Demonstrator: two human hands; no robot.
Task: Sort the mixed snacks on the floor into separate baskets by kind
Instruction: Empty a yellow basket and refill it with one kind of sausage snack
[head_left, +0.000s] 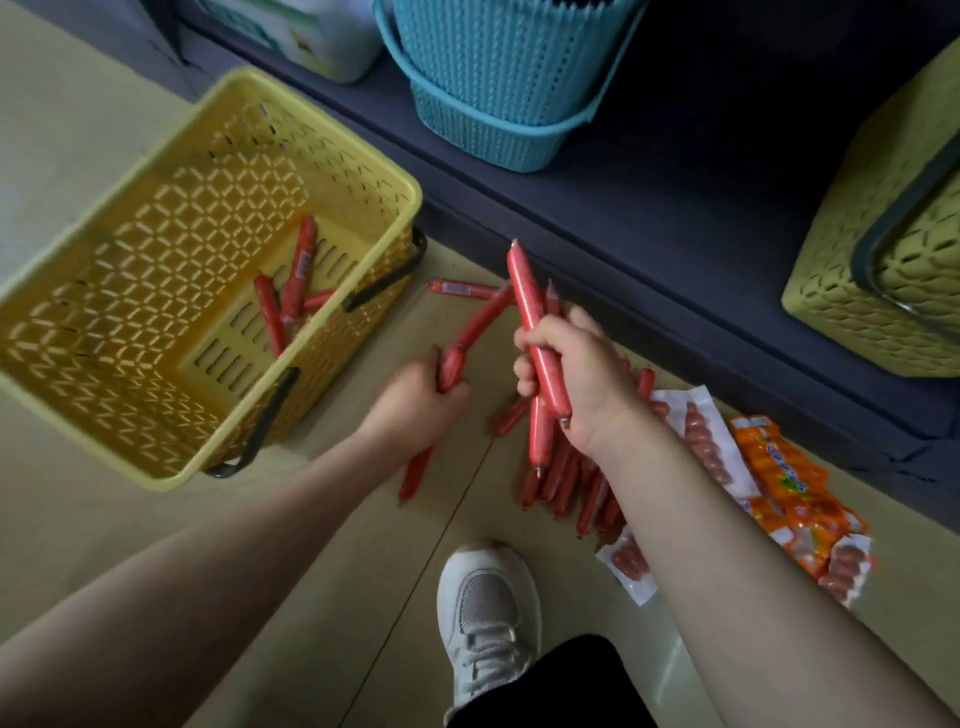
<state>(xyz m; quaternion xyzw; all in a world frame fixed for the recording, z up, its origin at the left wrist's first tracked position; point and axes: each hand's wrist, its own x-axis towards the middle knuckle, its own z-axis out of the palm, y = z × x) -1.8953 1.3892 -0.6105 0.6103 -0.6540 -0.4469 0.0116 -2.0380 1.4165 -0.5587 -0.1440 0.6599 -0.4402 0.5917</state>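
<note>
My left hand (423, 400) grips a red sausage stick (478, 325) that points up and to the right, just right of the yellow basket (104, 415). Its lower end shows below the wrist. My right hand (569, 379) grips another long red sausage stick (530, 306), held upright over a pile of several red sticks (563, 480) on the floor. Three sticks or so (291, 291) lie inside the yellow basket. One more stick (460, 287) lies on the floor behind my hands. Clear packs of small sausages (709, 449) and orange snack packs (779, 467) lie at the right.
A teal woven basket (493, 88) and an olive-green basket (852, 270) stand on a dark mat (675, 208) behind the pile. A white container (322, 41) is at the top left. My white shoe (485, 618) is on the tile floor below the hands.
</note>
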